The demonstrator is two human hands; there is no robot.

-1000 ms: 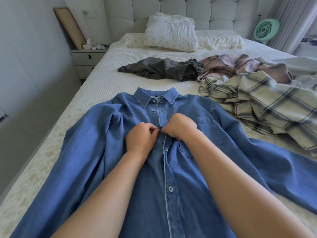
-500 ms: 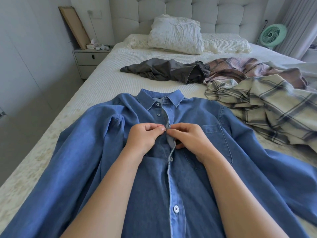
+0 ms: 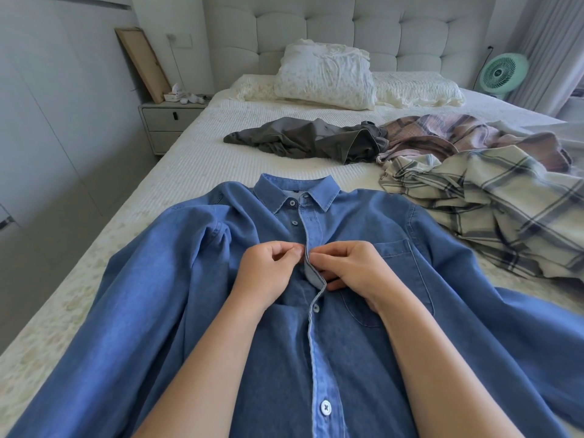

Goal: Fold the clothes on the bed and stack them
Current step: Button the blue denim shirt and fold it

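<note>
Nearest us, the blue denim button-up shirt lies face up on the white ribbed-cover bed, its long axis running straight away from us, collar at the far end and hem cut off by the bottom edge. Our left hand and right hand meet at the placket at chest height, each pinching one edge of the opening, fingers curled on the cloth. The button we are working sits between the two sets of fingertips, equally near both hands; we cannot see it or its hole, so we cannot tell whether it is through. The two buttons above, toward the collar, look unfastened, and we judge the fastening step barely begun. Both sleeves spread outward, their cuffs out of view. Farther off lie a crumpled dark grey garment, a cream plaid shirt and a pink plaid garment touching it, all unfolded.
</note>
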